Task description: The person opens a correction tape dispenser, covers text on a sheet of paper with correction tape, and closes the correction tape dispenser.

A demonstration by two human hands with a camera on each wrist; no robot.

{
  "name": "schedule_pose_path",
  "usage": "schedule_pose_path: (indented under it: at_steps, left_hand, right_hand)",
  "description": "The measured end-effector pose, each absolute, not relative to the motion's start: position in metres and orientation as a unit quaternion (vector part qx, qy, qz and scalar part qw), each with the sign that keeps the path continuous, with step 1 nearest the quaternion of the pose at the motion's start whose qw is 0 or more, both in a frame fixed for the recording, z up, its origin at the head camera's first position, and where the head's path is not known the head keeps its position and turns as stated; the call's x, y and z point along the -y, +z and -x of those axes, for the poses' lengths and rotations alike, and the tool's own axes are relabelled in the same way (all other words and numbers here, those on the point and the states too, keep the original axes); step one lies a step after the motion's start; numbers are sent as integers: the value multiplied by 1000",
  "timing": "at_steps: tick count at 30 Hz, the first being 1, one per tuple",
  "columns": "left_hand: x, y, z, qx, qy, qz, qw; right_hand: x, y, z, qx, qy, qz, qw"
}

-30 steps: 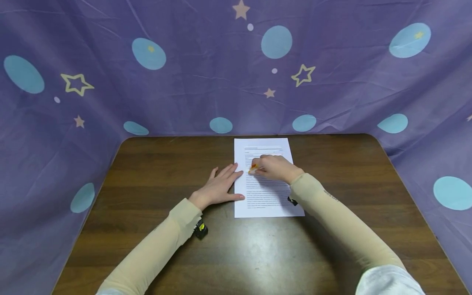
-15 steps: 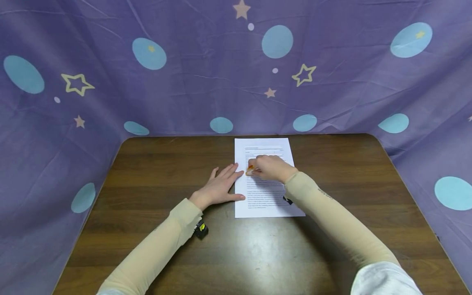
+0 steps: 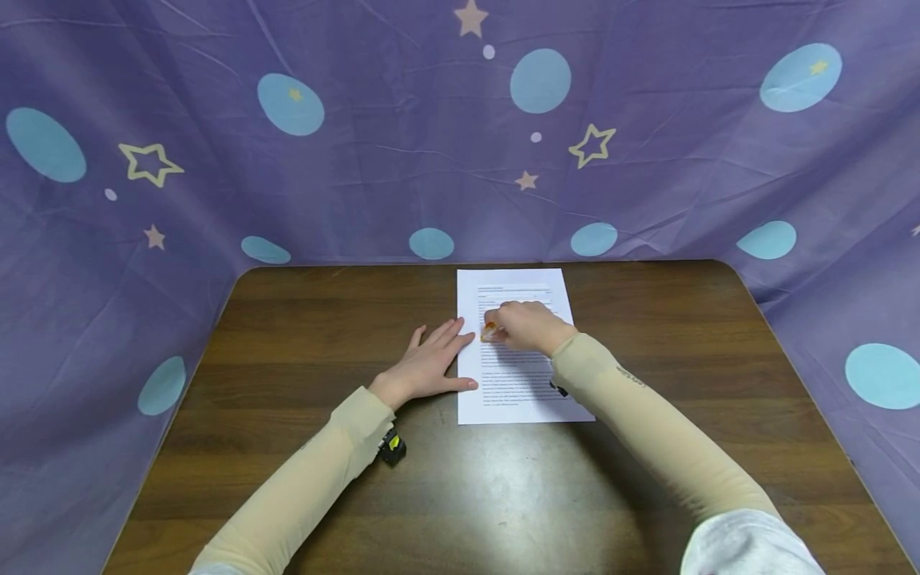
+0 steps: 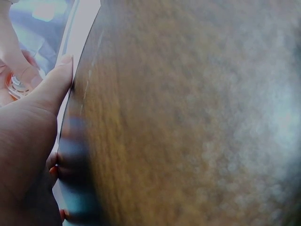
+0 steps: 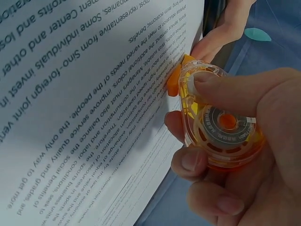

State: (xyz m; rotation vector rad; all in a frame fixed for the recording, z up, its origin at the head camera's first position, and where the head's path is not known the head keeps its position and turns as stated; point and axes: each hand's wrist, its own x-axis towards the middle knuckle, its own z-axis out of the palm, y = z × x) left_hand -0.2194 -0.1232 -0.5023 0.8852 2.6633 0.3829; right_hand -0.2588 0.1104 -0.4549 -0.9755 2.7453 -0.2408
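A printed sheet of paper (image 3: 528, 403) lies on the brown table. My left hand (image 3: 426, 367) rests on its left edge with the fingers spread and straight. Over the text, my right hand (image 3: 533, 326) grips a correction tape (image 5: 221, 127). This dispenser has a clear body, a grey reel and orange parts. In the right wrist view the thumb lies along its side and the fingers curl beneath it. Its orange tip (image 5: 187, 60) is at the paper near the left end of a text line; contact is hard to tell. The left wrist view shows the left thumb (image 4: 61, 77) at the paper's edge.
The wooden table (image 3: 323, 319) extends to both sides of the paper and in front of it. A purple curtain (image 3: 359, 160) with stars and blue ovals hangs behind and at both sides. A small black device (image 3: 391, 447) sits at the left wrist.
My right hand has moved slightly left across the paper with the correction tape, mostly in the first half second. The left hand and the sheet have stayed in place.
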Motion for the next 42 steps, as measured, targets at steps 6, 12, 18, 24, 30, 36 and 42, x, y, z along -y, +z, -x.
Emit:
schedule_pose_path:
  at_steps: [6, 12, 18, 24, 30, 36, 42]
  left_hand:
    - [123, -502, 218, -929, 129, -311, 154]
    - [125, -505, 218, -927, 141, -312, 152]
    - [125, -506, 218, -927, 141, -313, 154]
    - [124, -503, 218, -928, 134, -309, 158]
    - [124, -502, 217, -927, 134, -309, 163]
    - [123, -502, 219, -928, 131, -309, 158]
    - [123, -503, 220, -928, 133, -311, 158]
  right_hand:
    - [-115, -456, 257, -934, -91, 324, 118]
    - [-122, -455, 254, -934, -104, 320, 116]
    - [-127, -457, 255, -936, -103, 316, 118]
    - [-128, -459, 256, -938, -99, 313, 112]
    - [-132, -460, 257, -935, -119, 313, 121]
    - [-143, -456, 261, -933, -164, 295, 127]
    - [-150, -454, 262, -932, -171, 299, 115]
